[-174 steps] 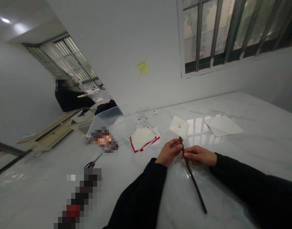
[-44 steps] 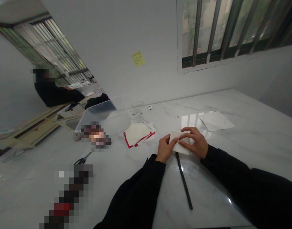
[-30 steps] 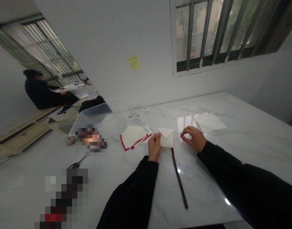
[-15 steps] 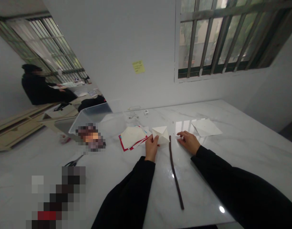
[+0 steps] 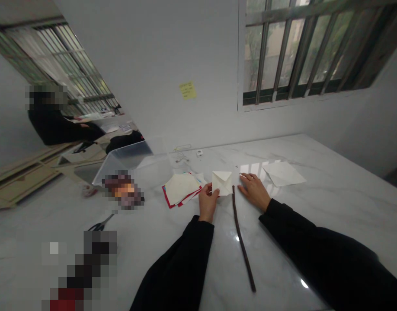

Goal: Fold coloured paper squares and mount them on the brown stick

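Observation:
A small cream envelope (image 5: pixel 222 182) with its flap folds showing is pinched at its lower left by my left hand (image 5: pixel 208 202). My right hand (image 5: pixel 255 191) rests on the table to the right of the envelope, fingers apart and holding nothing. Between my hands a thin dark brown stick (image 5: pixel 242 242) lies lengthwise, its top end just below the envelope's right corner. Left of my left hand is a loose pile of cream, white and red paper pieces (image 5: pixel 181 189). Beyond my right hand lies a larger white envelope or folded sheet (image 5: pixel 285 173).
A clear plastic bin (image 5: pixel 120 156), scissors (image 5: pixel 103 223) and blurred-out items are on the left. A white plug (image 5: pixel 199 153) and cable lie by the wall, under a yellow note (image 5: pixel 188 90). A person in black (image 5: pixel 56 127) sits at the far left.
My right hand has lowered onto the table with its fingers laid flatter. The envelope in my left hand has turned slightly and faces me more squarely.

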`<state>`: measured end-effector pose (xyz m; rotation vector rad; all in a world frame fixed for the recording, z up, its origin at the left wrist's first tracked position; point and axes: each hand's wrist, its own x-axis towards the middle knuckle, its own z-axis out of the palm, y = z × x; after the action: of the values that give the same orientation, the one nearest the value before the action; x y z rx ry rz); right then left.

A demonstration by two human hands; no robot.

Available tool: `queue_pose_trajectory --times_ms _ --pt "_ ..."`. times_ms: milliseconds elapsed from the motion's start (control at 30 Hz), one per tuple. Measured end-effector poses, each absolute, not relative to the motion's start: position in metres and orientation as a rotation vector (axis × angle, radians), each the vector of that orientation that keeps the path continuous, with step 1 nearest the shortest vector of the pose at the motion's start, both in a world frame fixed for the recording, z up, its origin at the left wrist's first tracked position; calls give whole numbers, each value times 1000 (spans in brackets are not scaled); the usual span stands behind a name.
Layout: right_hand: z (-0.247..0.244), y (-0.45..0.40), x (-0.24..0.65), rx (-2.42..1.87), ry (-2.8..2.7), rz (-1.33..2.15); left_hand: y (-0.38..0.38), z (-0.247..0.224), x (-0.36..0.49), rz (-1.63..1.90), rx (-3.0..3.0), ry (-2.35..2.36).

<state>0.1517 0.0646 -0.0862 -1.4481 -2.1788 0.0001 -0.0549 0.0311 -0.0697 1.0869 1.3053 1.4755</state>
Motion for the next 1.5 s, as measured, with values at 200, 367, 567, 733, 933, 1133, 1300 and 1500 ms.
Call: queue_pose_trajectory --times_ms 200,367,567,733,933,1133,1300,1500 --pt "-91 72 155 -1482 -2147 15 32 -73 -55 1481 1159 1331" --pt "-91 93 151 -1532 -2131 16 28 -72 -51 1480 1216 1337" --pt "-91 102 152 -1397 -2086 106 24 -67 -49 1498 1162 1356" --pt "-86 71 153 -1171 -1816 318 25 -70 -51 1481 1209 1376" --pt "-85 26 130 -1133 -1659 545 15 -70 -42 1369 1405 1344" --pt "-84 23 123 -1161 -1627 432 5 -67 -30 1303 1487 1271" --pt "-81 28 131 -1205 -1490 623 9 -68 -34 1374 1433 1266" --pt "-76 22 124 -1183 -1571 530 12 -69 -34 1413 1398 1297"
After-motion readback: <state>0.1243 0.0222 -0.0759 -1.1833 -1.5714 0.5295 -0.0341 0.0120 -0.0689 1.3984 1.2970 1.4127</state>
